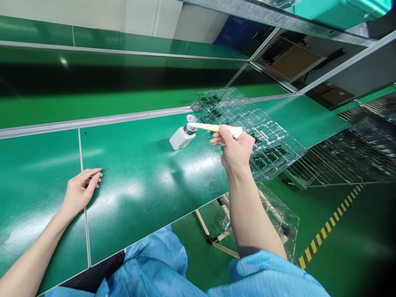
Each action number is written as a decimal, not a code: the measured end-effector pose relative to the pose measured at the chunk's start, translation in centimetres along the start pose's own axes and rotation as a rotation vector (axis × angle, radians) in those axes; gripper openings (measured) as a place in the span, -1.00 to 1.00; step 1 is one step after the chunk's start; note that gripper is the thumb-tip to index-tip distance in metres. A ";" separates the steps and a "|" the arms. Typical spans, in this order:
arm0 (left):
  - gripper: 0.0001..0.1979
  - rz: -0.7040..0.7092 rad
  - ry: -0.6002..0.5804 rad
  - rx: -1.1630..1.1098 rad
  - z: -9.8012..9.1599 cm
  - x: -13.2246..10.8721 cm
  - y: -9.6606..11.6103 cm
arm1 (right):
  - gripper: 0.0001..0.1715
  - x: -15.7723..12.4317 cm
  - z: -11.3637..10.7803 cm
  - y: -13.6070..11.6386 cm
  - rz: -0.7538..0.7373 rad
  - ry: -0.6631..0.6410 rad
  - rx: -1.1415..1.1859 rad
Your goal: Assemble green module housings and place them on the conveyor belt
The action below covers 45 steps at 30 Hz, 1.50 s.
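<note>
My right hand (236,146) is closed round a yellow-and-white brush (212,127). Its tip touches the top of a small white bottle (180,139) with a metallic neck and a raised round lid. The bottle stands on the green table (133,165). On the left, my left hand (81,187) rests on the table with nothing visible in it, its fingers bent and loosely apart. Clear plastic trays (262,119) lie beyond and beside my right hand, with several small dark green boards (272,155) in their compartments.
A metal rail (123,117) runs along the table's back edge. More clear trays (368,140) sit on a wire rack at the right. Another clear tray (289,210) is below the table edge. A teal bin (340,14) is at the upper right.
</note>
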<state>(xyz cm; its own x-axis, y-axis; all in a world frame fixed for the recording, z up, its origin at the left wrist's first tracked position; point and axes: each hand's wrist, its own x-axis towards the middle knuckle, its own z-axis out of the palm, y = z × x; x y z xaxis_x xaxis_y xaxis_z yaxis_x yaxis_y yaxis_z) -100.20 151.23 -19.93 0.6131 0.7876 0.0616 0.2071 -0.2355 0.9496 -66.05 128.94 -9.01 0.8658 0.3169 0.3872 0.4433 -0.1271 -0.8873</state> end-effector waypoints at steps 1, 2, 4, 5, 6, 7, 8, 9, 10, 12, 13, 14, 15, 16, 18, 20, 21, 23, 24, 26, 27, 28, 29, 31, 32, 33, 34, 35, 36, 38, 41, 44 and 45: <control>-0.66 0.002 -0.001 -0.001 0.0 0.0 0.0 | -0.63 0.4 -0.1 0.3 0.069 0.008 0.043; -0.66 0.004 -0.001 -0.001 0.0 0.0 -0.1 | -0.62 0.8 -0.2 0.6 0.123 0.012 0.073; -0.66 0.008 -0.003 0.000 0.1 0.1 -0.2 | -0.61 1.5 -0.6 1.0 0.204 0.012 0.113; -0.66 0.009 -0.004 0.001 0.1 0.1 -0.2 | -0.61 1.7 -0.9 1.0 0.229 0.011 0.125; -0.66 0.010 -0.004 0.002 0.1 0.1 -0.3 | -0.62 1.9 -1.1 1.0 0.241 0.009 0.133; -0.66 0.010 -0.005 0.002 0.1 0.1 -0.3 | -0.62 2.0 -1.4 1.0 0.239 0.007 0.135; -0.66 0.009 -0.006 0.003 0.1 0.1 -0.4 | -0.62 2.1 -1.5 0.9 0.224 0.005 0.132; -0.66 0.008 -0.007 0.004 0.0 0.1 -0.4 | -0.62 2.0 -1.6 0.7 0.195 0.002 0.123; -0.66 0.007 -0.008 0.004 0.0 0.1 -0.4 | -0.62 1.9 -1.5 0.5 0.155 -0.002 0.108; -0.66 0.008 -0.006 0.005 0.0 0.0 -0.4 | -0.65 1.3 -1.3 0.0 0.048 -0.021 0.052; -0.66 0.008 -0.005 0.006 0.0 0.0 -0.4 | -0.68 0.9 -1.2 -0.3 -0.014 -0.040 0.010; -0.66 0.010 -0.004 0.006 0.0 0.0 -0.4 | -0.71 0.5 -1.0 -0.6 -0.078 -0.067 -0.038; -0.66 0.011 -0.004 0.006 -0.1 0.0 -0.4 | -0.74 0.1 -0.9 -1.0 -0.137 -0.099 -0.088; -0.66 0.013 -0.004 0.005 -0.1 0.0 -0.4 | -0.78 -0.3 -0.9 -1.3 -0.184 -0.132 -0.129; -0.66 0.014 -0.004 0.004 0.0 0.1 -0.3 | -0.84 -0.9 -1.1 -2.0 -0.308 -0.227 -0.252; -0.67 0.014 0.001 0.003 0.0 0.1 -0.3 | -0.86 -1.0 -1.5 -2.5 -0.509 -0.349 -0.455; -0.67 0.013 0.003 0.002 0.0 0.1 -0.3 | -0.82 -1.0 -1.7 -2.8 -0.616 -0.411 -0.564; -0.68 0.013 0.003 0.000 0.1 0.1 -0.3 | -0.74 -0.7 -2.1 -3.2 -0.779 -0.507 -0.728; -0.68 0.014 0.003 -0.002 0.1 0.1 -0.3 | -0.72 -0.5 -2.2 -3.4 -0.814 -0.530 -0.762; -0.68 0.017 0.004 -0.006 0.1 0.1 -0.3 | -0.69 0.0 -2.4 -3.9 -0.860 -0.548 -0.812; -0.68 0.019 0.006 -0.008 0.1 0.1 -0.3 | -0.69 0.1 -2.5 -4.2 -0.880 -0.547 -0.836; -0.68 0.021 0.008 -0.010 0.1 0.1 -0.3 | -0.69 0.3 -2.5 -4.5 -0.891 -0.551 -0.856; -0.68 0.022 0.009 -0.012 0.1 0.1 -0.3 | -0.69 0.5 -2.6 -4.9 -0.893 -0.564 -0.864; -0.67 0.026 0.008 -0.014 0.1 0.1 -0.3 | -0.69 0.7 -2.6 -5.7 -0.868 -0.617 -0.836; -0.67 0.027 0.007 -0.014 0.1 0.1 -0.3 | -0.70 0.8 -2.5 -6.0 -0.842 -0.648 -0.805; -0.67 0.028 0.005 -0.014 0.1 0.2 -0.4 | -0.71 0.9 -2.4 -6.3 -0.807 -0.669 -0.765; -0.67 0.030 0.004 -0.014 0.1 0.2 -0.4 | -0.75 1.0 -2.2 -6.4 -0.750 -0.658 -0.711; -0.67 0.032 0.003 -0.013 0.1 0.2 -0.5 | -0.78 1.1 -2.0 -6.5 -0.678 -0.618 -0.651; -0.67 0.033 0.002 -0.014 0.1 0.3 -0.6 | -0.81 1.2 -1.7 -6.4 -0.607 -0.562 -0.599; -0.66 0.036 0.001 -0.016 0.2 0.3 -0.7 | -0.85 1.3 -1.1 -5.8 -0.406 -0.404 -0.446; -0.68 0.037 -0.001 -0.021 0.3 0.3 -0.8 | -0.84 1.6 -0.3 -4.6 -0.004 -0.179 -0.123; -0.69 0.034 0.002 -0.027 0.3 0.2 -0.7 | -0.70 1.9 0.0 -3.4 0.233 -0.082 0.039; -0.69 0.033 0.004 -0.027 0.3 0.2 -0.7 | -0.66 2.0 0.0 -3.1 0.258 -0.077 0.043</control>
<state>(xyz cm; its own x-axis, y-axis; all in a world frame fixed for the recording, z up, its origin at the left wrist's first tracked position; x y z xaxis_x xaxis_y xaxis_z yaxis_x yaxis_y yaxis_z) -100.04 151.37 -20.68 0.6165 0.7817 0.0941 0.1659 -0.2458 0.9550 -65.72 129.97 -5.52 0.9279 0.3502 0.1279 0.1984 -0.1734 -0.9647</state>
